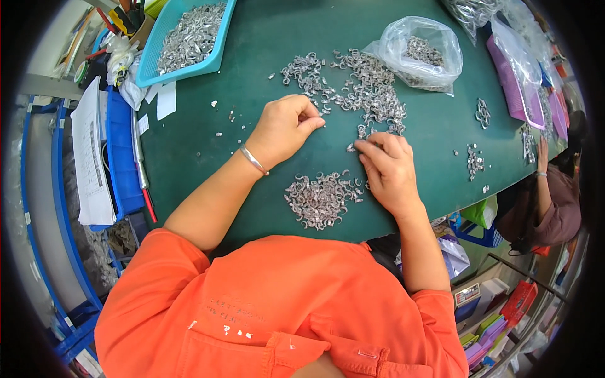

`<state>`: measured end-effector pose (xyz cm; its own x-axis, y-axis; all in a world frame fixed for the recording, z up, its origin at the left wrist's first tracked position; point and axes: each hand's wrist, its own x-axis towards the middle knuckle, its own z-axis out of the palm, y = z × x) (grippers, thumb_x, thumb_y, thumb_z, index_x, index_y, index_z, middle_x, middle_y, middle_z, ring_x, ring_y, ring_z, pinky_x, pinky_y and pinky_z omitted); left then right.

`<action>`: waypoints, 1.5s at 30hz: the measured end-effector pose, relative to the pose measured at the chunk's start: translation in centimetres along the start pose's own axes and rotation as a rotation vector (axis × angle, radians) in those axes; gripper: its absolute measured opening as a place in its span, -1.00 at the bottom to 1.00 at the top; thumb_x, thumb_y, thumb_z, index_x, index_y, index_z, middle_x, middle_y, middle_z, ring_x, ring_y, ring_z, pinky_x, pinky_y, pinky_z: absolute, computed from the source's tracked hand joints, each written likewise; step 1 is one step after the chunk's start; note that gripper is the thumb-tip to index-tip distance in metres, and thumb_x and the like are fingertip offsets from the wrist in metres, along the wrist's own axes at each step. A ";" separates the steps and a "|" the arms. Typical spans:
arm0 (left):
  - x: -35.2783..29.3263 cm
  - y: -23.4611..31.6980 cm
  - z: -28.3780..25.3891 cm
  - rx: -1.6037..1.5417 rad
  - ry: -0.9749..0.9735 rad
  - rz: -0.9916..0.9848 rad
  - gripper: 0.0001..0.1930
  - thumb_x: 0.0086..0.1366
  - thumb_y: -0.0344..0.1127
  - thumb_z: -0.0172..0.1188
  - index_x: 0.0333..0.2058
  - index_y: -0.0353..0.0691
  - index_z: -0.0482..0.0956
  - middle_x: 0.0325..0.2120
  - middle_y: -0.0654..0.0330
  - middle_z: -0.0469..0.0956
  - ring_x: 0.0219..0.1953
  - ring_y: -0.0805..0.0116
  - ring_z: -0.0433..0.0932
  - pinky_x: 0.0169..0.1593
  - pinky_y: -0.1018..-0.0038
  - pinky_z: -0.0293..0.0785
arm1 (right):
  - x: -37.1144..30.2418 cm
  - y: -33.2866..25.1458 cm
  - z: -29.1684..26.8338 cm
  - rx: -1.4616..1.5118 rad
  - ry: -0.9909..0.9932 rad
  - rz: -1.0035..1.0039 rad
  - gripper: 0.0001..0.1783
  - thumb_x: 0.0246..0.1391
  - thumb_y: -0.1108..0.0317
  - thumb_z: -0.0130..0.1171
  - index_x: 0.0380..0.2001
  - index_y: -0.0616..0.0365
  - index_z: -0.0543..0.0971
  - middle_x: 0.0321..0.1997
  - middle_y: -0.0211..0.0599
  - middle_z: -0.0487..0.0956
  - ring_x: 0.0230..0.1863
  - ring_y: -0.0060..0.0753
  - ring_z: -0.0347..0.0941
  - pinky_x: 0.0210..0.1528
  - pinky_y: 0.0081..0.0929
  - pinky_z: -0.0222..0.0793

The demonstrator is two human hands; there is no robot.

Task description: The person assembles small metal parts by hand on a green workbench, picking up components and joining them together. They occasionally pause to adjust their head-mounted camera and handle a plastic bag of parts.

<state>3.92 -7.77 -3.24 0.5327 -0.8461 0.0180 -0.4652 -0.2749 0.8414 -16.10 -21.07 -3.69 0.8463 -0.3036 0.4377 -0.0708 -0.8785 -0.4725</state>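
Observation:
Small silver-grey C-shaped metal pieces lie in heaps on a green table. My left hand [283, 129] is pinched closed at the near edge of the far heap [372, 88]; a tiny bit of something pale shows at its fingertips, too small to name. My right hand [392, 169] has its index finger and thumb brought together at a single metal piece [351, 147], which it appears to grip. Between my forearms, close to my body, sits a second heap [321, 200] of the same pieces. A smaller cluster [305, 72] adjoins the far heap.
A blue basket [217, 60] full of metal pieces stands at the far left. A clear plastic bag [450, 79] holding more pieces is at the far right. Purple baskets [513, 94] line the right side, near another person's hand [542, 154]. Papers [93, 151] hang at left.

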 end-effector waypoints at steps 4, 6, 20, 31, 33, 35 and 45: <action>-0.3 0.1 -0.6 -0.233 0.013 -0.118 -0.92 0.25 -0.55 0.26 -0.29 -0.32 0.56 -0.32 0.27 0.62 -0.32 0.56 0.59 -0.19 0.61 0.54 | -0.5 1.0 0.3 0.050 0.163 0.045 -0.83 -0.04 0.57 0.26 -0.33 0.11 0.62 -0.29 -0.31 0.56 -0.28 -0.16 0.44 -0.21 -0.27 0.33; -0.6 0.3 -1.1 -0.255 0.010 -0.139 -0.89 0.26 -0.57 0.22 -0.24 -0.32 0.54 -0.31 0.27 0.62 -0.27 0.52 0.63 -0.19 0.60 0.56 | -0.6 1.1 0.2 0.042 0.192 0.089 -0.84 -0.03 0.57 0.26 -0.34 0.11 0.62 -0.33 -0.31 0.56 -0.30 -0.17 0.44 -0.22 -0.29 0.32; -1.7 2.7 -0.1 -0.121 -0.452 0.241 -0.87 0.19 -0.52 0.27 -0.27 -0.28 0.58 -0.37 0.25 0.57 -0.42 0.49 0.53 -0.34 0.54 0.48 | -1.2 1.1 0.4 -0.054 0.223 0.161 -0.85 -0.04 0.52 0.32 -0.35 0.08 0.62 -0.33 -0.37 0.56 -0.28 -0.21 0.44 -0.18 -0.32 0.29; -1.2 2.5 2.4 -0.127 -0.169 0.216 -0.91 0.19 -0.54 0.24 -0.30 -0.31 0.59 -0.42 0.28 0.56 -0.42 0.49 0.53 -0.30 0.54 0.49 | -2.2 0.7 0.5 0.295 0.373 0.350 -0.81 0.04 0.66 0.20 -0.25 0.24 0.61 -0.33 -0.18 0.63 -0.33 -0.13 0.56 -0.20 -0.32 0.49; -1.4 2.7 1.2 -0.305 -0.197 0.052 -0.91 0.24 -0.56 0.11 -0.33 -0.33 0.60 -0.38 0.27 0.61 -0.41 0.58 0.54 -0.29 0.58 0.49 | -1.7 0.5 0.1 0.189 0.276 0.249 -0.81 0.01 0.67 0.17 -0.27 0.25 0.62 -0.30 -0.18 0.59 -0.29 -0.12 0.52 -0.18 -0.31 0.45; -1.2 1.7 0.5 -0.181 -0.184 0.079 -0.87 0.22 -0.58 0.11 -0.29 -0.33 0.61 -0.36 0.21 0.61 -0.40 0.54 0.56 -0.29 0.57 0.49 | -1.4 1.0 0.1 0.069 0.188 0.125 -0.80 0.00 0.68 0.16 -0.28 0.25 0.62 -0.29 -0.19 0.56 -0.27 -0.11 0.49 -0.19 -0.31 0.43; -2.7 1.0 1.7 0.128 -0.254 0.478 -0.86 0.08 -0.56 0.28 -0.34 -0.30 0.61 -0.37 0.15 0.55 -0.32 0.18 0.55 -0.24 0.39 0.53 | -1.9 0.4 -0.3 0.201 0.152 0.164 -0.84 -0.05 0.64 0.23 -0.34 0.24 0.61 -0.34 -0.18 0.56 -0.27 -0.10 0.51 -0.22 -0.31 0.44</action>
<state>0.79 -6.52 -3.38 0.0618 -0.9695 0.2374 -0.7039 0.1263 0.6990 -17.92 -20.92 -4.45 0.7425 -0.5007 0.4449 -0.0813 -0.7267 -0.6821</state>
